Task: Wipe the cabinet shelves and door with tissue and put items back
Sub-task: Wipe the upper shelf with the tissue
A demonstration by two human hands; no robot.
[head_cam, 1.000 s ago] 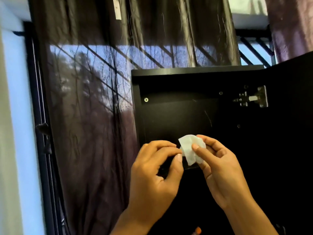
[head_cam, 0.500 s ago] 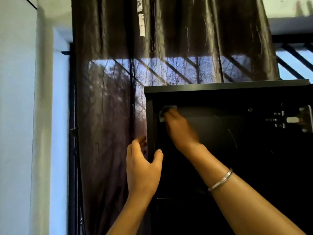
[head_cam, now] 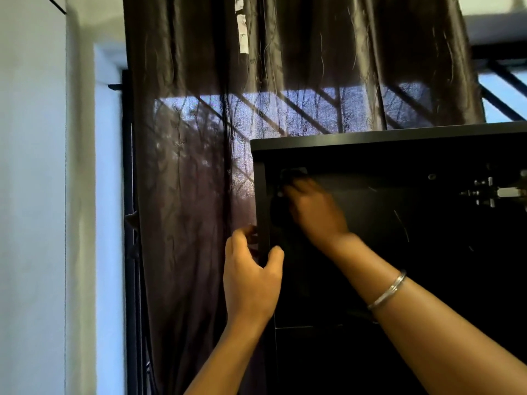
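The black cabinet (head_cam: 399, 137) stands open in front of me, dark inside. My right hand (head_cam: 313, 212) reaches into its upper left corner and holds a pale tissue (head_cam: 293, 173) against the inner wall. Only a thin edge of the tissue shows above my blurred fingertips. My left hand (head_cam: 251, 280) grips the cabinet's left side panel (head_cam: 261, 195), thumb inside and fingers curled round the outer face. A silver bangle (head_cam: 386, 289) sits on my right wrist.
A metal hinge (head_cam: 493, 192) is fixed at the right inside the cabinet. A shelf edge (head_cam: 308, 326) crosses lower down. A dark sheer curtain (head_cam: 199, 138) hangs right beside the cabinet, over a barred window. A white wall (head_cam: 31, 195) fills the left.
My hands parted from pinching the tissue together. The right hand carried it up into the cabinet's top left corner, and the left hand closed on the side panel's edge. My view tilted upward.
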